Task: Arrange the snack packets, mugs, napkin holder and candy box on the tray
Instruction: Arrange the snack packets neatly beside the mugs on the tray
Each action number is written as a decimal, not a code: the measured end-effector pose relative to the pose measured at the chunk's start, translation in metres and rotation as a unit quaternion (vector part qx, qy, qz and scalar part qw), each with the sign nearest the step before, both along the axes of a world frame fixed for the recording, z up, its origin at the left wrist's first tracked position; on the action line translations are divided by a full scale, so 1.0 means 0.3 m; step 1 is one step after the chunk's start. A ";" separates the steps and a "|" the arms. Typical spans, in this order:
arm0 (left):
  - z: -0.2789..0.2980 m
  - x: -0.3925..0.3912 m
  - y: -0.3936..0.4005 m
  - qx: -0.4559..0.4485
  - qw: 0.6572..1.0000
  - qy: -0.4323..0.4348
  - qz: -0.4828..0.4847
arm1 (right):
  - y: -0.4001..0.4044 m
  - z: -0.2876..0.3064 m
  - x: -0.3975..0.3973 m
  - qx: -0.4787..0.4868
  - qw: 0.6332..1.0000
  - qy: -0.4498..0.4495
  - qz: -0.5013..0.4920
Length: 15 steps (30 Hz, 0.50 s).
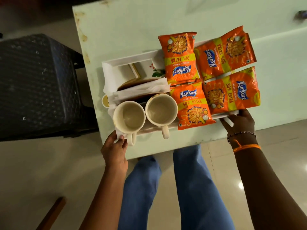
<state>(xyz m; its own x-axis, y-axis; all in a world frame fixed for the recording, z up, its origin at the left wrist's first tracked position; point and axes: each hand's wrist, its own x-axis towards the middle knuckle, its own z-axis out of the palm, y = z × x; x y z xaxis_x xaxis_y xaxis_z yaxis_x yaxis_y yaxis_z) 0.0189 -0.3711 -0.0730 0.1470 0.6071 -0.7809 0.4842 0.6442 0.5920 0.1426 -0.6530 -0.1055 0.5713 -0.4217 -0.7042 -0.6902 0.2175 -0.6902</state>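
Note:
A white tray [126,59] rests on the pale table [132,30]. Several orange Kurkure snack packets [191,105] fill its right half. Two empty cream mugs [128,117] stand side by side at its near left, handles pointing toward me. Behind them is a napkin holder [141,89] with white napkins. A white box with a gold edge [131,72] lies at the far left of the tray. My left hand [116,150] grips the tray's near left corner. My right hand [239,122] grips its near right corner.
A dark woven plastic chair [38,80] stands left of the table. My legs in blue jeans [182,188] are below the table's near edge. A small dark object [301,14] lies at the table's far right. A wooden piece [53,213] shows on the floor at lower left.

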 end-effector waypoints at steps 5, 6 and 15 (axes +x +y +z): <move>-0.022 0.140 -0.060 -0.008 0.999 -0.028 -0.026 | -0.068 0.028 0.145 -0.007 1.000 -0.016 0.005; -0.021 0.187 -0.082 -0.006 0.999 -0.040 -0.025 | -0.076 0.044 0.186 -0.008 1.000 -0.025 0.000; -0.055 0.543 -0.288 -0.008 0.997 -0.071 -0.026 | -0.274 0.062 0.552 -0.007 0.999 -0.039 -0.008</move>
